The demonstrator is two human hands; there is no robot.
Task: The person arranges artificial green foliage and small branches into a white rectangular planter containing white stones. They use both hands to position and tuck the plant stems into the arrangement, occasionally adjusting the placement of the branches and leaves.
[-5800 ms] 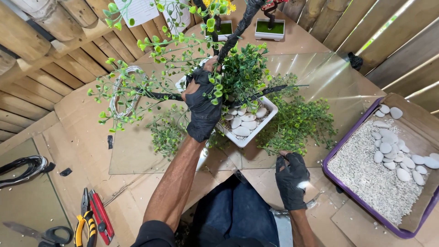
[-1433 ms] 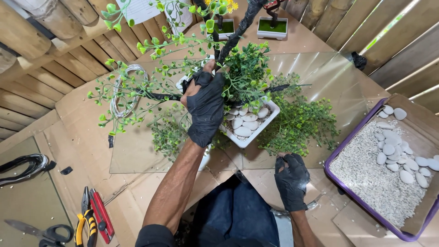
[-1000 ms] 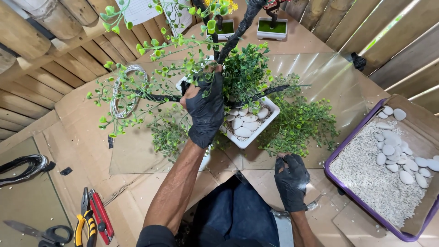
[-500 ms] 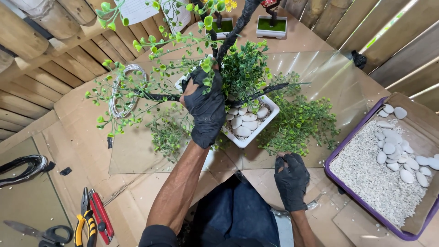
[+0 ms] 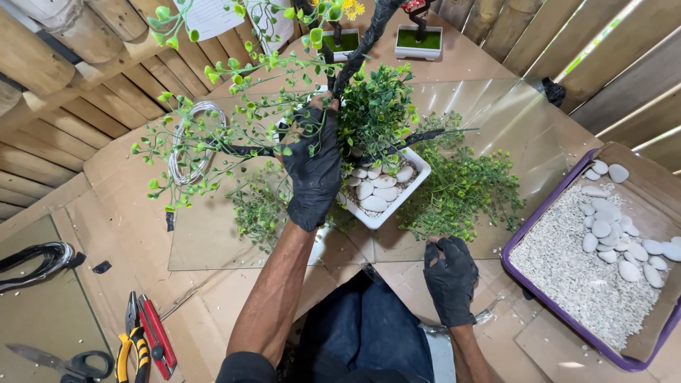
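The white square pot stands near the middle of the cardboard-covered counter, filled with smooth white pebbles and carrying an artificial bonsai tree with a dark trunk and small green leaves. The left hand, in a black glove, lies over the pot's left edge, its fingers curled shut around the base of the trunk where a dark branch runs out to the left of the pot. The right hand, also gloved in black, rests on the counter below and to the right of the pot, well apart from it; its fingers are bunched loosely together, and I cannot tell whether they pinch anything. Loose green foliage sprigs lie just right of the pot. Farther right of the pot sits a purple tray of white gravel and flat stones. A wire coil lies left of the pot, and red pliers and scissors far to its lower left.
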